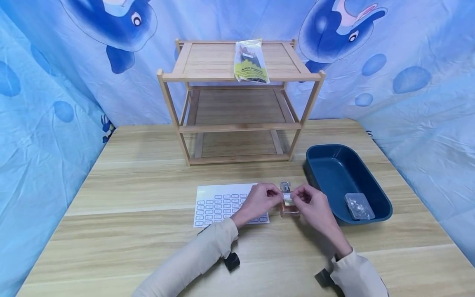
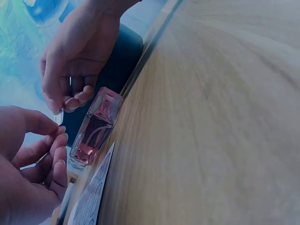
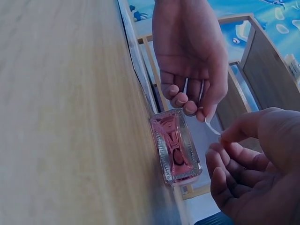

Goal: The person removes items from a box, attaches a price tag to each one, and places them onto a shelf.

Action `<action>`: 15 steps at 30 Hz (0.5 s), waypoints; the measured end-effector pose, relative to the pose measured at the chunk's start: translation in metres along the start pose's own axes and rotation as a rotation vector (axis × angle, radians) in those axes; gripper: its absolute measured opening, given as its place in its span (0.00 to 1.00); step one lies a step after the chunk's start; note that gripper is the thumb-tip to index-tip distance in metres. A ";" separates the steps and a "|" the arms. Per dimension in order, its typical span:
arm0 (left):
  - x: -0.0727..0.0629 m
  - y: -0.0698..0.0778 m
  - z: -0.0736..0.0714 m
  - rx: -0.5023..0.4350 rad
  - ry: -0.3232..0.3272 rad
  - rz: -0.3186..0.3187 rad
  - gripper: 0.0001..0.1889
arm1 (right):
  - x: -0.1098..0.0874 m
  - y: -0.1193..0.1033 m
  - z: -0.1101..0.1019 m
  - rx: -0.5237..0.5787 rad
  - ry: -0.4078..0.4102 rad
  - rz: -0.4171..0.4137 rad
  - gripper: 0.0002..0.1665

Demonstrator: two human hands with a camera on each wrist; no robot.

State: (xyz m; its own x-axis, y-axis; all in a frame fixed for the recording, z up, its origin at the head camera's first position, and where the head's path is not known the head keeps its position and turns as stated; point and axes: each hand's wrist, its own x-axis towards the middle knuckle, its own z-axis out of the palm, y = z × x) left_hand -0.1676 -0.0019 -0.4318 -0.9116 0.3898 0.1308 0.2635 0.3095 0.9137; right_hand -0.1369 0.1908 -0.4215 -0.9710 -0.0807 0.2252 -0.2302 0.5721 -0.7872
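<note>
Between the fingertips of both hands stretches a small white sticker [image 3: 213, 128], one end in each pinch. My left hand [image 1: 261, 199] holds its left end and my right hand [image 1: 314, 207] its right end. Just below the sticker, a clear glass perfume bottle [image 1: 289, 210] with pinkish liquid lies on the table, its cap end toward the rack. In the left wrist view the bottle [image 2: 97, 125] is beside the fingers, apart from them. A white sheet of blue-outlined labels [image 1: 219, 192] lies partly under the left forearm and hand.
A dark blue basin [image 1: 326, 181] stands to the right, holding a clear plastic box [image 1: 359, 206] of small items. Behind is a three-tier wooden rack [image 1: 241, 159] with a yellow-and-clear packet [image 1: 251, 62] on top. Blue dolphin-print curtains [image 1: 44, 136] surround the wooden table [image 1: 130, 247].
</note>
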 end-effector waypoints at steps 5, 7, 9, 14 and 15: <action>0.002 0.000 0.003 0.027 -0.016 -0.008 0.06 | -0.002 0.001 -0.001 -0.011 -0.006 0.019 0.03; 0.002 0.001 0.003 0.039 -0.025 -0.016 0.06 | -0.003 0.001 -0.001 -0.020 -0.014 0.026 0.01; 0.003 0.001 0.003 0.045 -0.032 -0.022 0.06 | -0.003 0.001 -0.002 -0.029 -0.020 0.027 0.01; 0.004 0.002 0.005 0.067 -0.036 -0.027 0.06 | -0.003 0.001 -0.001 -0.040 -0.021 0.035 0.02; 0.004 0.002 0.005 0.074 -0.036 -0.027 0.06 | -0.003 0.001 0.000 -0.042 -0.020 0.038 0.02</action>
State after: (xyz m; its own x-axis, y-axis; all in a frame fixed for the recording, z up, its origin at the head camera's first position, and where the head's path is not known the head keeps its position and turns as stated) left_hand -0.1688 0.0048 -0.4314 -0.9070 0.4111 0.0911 0.2626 0.3830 0.8856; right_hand -0.1340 0.1922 -0.4231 -0.9802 -0.0747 0.1835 -0.1906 0.6086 -0.7702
